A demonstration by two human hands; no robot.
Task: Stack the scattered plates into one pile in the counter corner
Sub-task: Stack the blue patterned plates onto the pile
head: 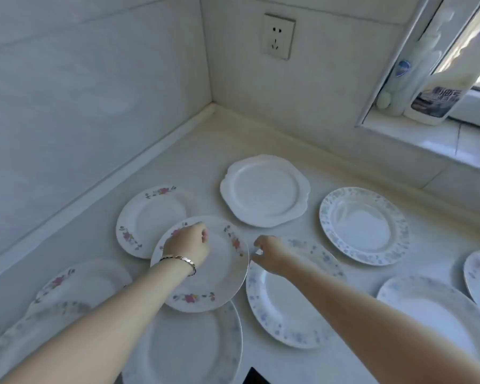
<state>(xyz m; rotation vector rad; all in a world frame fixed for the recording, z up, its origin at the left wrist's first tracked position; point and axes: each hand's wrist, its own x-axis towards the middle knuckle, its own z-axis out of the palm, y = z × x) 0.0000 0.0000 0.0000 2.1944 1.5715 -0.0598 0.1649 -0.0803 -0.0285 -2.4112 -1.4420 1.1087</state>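
The pink-flowered plate (205, 268) you are working on sits near the middle of the bench (205, 151), overlapping a second pink-flowered plate (147, 220) on its far-left side and a blurred plate (189, 347) on its near side. Your left hand (187, 246) lies on its far-left rim with the fingers curled over the edge; whether that grip has actually closed on the rim I cannot tell, since the fingertips are hidden behind the hand. Your right hand (269, 253) hovers just right of the same plate, fingers loosely open and holding nothing, above the far edge of a blue-flowered plate (286, 306). The left hand is the nearer one, so the lift probably starts there. The bare corner (214, 112) lies far from the plate and slightly right, well apart, with a plain white plate (265, 191) between. No pile stands there yet. Plates at the left, bottom and right edges are cut off or blurred, so their count is unclear.
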